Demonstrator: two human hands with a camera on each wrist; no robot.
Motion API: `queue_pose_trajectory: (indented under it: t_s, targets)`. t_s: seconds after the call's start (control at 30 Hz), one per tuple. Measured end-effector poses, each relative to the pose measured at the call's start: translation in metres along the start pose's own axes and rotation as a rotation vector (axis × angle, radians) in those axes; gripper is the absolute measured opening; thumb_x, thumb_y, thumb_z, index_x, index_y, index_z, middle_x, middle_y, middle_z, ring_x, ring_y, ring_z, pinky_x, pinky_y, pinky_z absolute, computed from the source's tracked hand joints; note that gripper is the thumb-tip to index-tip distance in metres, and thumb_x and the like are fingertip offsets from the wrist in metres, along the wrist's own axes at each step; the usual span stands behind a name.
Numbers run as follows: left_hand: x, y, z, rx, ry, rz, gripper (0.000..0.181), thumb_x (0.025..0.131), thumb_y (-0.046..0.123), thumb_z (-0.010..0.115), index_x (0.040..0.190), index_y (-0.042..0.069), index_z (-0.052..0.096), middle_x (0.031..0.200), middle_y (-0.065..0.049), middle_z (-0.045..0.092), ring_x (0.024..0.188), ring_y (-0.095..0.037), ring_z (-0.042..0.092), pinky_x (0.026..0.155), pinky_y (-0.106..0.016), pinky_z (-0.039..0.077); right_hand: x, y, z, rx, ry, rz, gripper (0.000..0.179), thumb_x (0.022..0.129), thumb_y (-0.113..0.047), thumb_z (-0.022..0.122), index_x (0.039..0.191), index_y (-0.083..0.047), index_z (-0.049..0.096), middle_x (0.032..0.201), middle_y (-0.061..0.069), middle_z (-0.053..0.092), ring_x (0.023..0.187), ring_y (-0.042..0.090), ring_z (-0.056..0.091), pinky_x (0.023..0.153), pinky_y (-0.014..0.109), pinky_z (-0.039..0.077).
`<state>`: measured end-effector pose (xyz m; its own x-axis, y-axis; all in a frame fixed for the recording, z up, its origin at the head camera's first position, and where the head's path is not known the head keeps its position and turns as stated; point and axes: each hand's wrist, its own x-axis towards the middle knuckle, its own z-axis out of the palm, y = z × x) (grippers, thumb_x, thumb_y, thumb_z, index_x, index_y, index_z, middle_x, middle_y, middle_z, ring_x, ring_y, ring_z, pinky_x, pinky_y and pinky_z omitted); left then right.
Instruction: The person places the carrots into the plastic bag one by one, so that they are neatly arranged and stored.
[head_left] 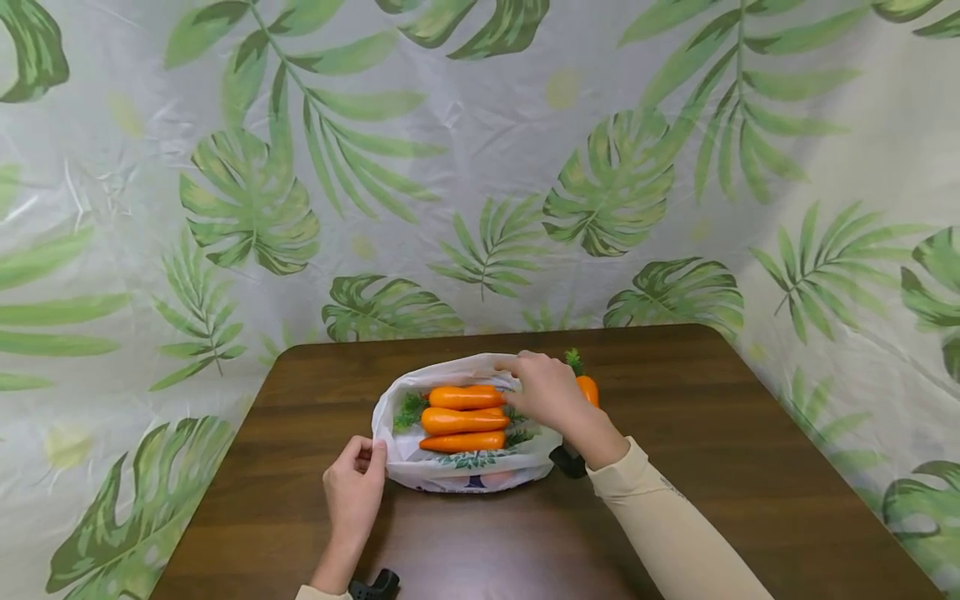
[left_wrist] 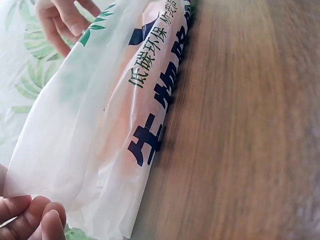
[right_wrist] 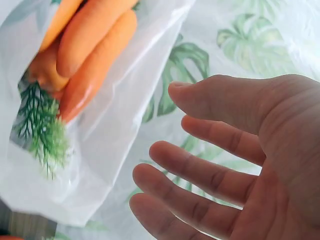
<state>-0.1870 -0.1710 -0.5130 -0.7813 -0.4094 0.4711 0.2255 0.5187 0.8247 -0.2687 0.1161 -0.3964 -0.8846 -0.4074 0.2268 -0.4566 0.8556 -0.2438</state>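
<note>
A white plastic bag (head_left: pixel 381 421) with green leaf print and dark lettering lies with its mouth spread on the table. Inside it, several orange carrots (head_left: pixel 463 419) with green tops lie side by side. My left hand (head_left: pixel 356 487) pinches the bag's left rim between thumb and fingers, as the left wrist view also shows at the bag's edge (left_wrist: pixel 35 187). Over the bag's right side is my right hand (head_left: pixel 553 396), its fingers spread and holding nothing in the right wrist view. Another carrot (head_left: pixel 589 392) lies outside the bag, partly hidden behind that hand.
The dark brown wooden table (head_left: pixel 480 542) has rounded far corners. Behind it hangs a pale sheet (head_left: pixel 510 167) printed with green leaves. Black straps with camera mounts (head_left: pixel 378 586) sit at the wrists.
</note>
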Motion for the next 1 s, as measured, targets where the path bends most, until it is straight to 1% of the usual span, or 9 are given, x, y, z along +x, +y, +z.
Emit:
queue_pose_trajectory:
  t_s: [0.13,0.23,0.33,0.47,0.6,0.73,0.83,1.0]
  targets:
    - [-0.001,-0.002,0.0,0.003,0.003,0.007,0.018,0.09,0.013,0.075,0.076,0.018,0.065,0.058,0.011,0.059,0.053,-0.013,0.06,0.051,-0.02,0.044,-0.005,0.011,-0.004,0.04,0.012,0.035,0.047,0.086,-0.025,0.081,0.13,-0.023,0.067,0.104,0.002,0.065,0.056,0.013,0.051,0.044,0.031,0.041]
    - [-0.001,-0.003,-0.001,0.003,0.006,0.012,0.018,0.09,0.013,0.075,0.076,0.018,0.065,0.058,0.011,0.06,0.053,-0.012,0.06,0.051,-0.019,0.044,-0.009,0.02,-0.006,0.051,0.025,0.063,0.047,0.085,-0.026,0.081,0.13,-0.022,0.067,0.106,0.003,0.065,0.063,0.014,0.056,0.048,0.031,0.044]
    - [-0.001,-0.002,0.0,0.008,0.007,0.015,0.018,0.09,0.013,0.075,0.076,0.017,0.065,0.059,0.01,0.06,0.053,-0.011,0.059,0.051,-0.019,0.044,-0.014,0.029,-0.009,0.055,0.044,0.099,0.049,0.085,-0.027,0.082,0.131,-0.022,0.067,0.106,0.002,0.066,0.073,0.018,0.06,0.054,0.035,0.049]
    - [-0.001,-0.002,0.0,0.01,0.007,0.011,0.018,0.09,0.013,0.075,0.076,0.017,0.065,0.059,0.009,0.06,0.054,-0.012,0.059,0.051,-0.019,0.044,-0.02,0.043,-0.01,0.075,0.074,0.147,0.051,0.085,-0.027,0.081,0.133,-0.023,0.065,0.105,0.002,0.066,0.08,0.022,0.062,0.058,0.04,0.05]
    - [0.0,-0.002,0.001,0.01,0.005,0.006,0.017,0.09,0.014,0.075,0.076,0.018,0.065,0.059,0.01,0.06,0.053,-0.011,0.059,0.051,-0.019,0.045,-0.027,0.058,-0.007,0.094,0.093,0.195,0.053,0.085,-0.026,0.081,0.135,-0.023,0.063,0.109,0.005,0.067,0.081,0.025,0.063,0.057,0.041,0.05]
    - [0.001,-0.002,0.0,0.003,0.003,0.005,0.017,0.09,0.013,0.075,0.077,0.017,0.065,0.058,0.01,0.059,0.053,-0.012,0.059,0.05,-0.02,0.045,-0.034,0.072,-0.002,0.123,0.087,0.25,0.054,0.086,-0.026,0.079,0.137,-0.022,0.061,0.113,0.01,0.067,0.083,0.029,0.063,0.055,0.041,0.048]
    - [0.001,-0.002,0.0,0.002,0.002,0.006,0.017,0.09,0.013,0.075,0.077,0.017,0.065,0.058,0.01,0.059,0.053,-0.011,0.058,0.05,-0.02,0.044,-0.038,0.082,0.003,0.131,0.074,0.291,0.056,0.086,-0.027,0.078,0.139,-0.021,0.06,0.118,0.012,0.066,0.089,0.032,0.064,0.058,0.043,0.05]
    - [0.0,-0.003,0.001,0.003,0.001,0.005,0.017,0.09,0.013,0.075,0.077,0.017,0.065,0.058,0.009,0.059,0.054,-0.012,0.058,0.051,-0.02,0.044,-0.044,0.095,0.01,0.135,0.064,0.332,0.059,0.086,-0.027,0.078,0.141,-0.018,0.058,0.127,0.019,0.063,0.1,0.039,0.063,0.068,0.053,0.053]
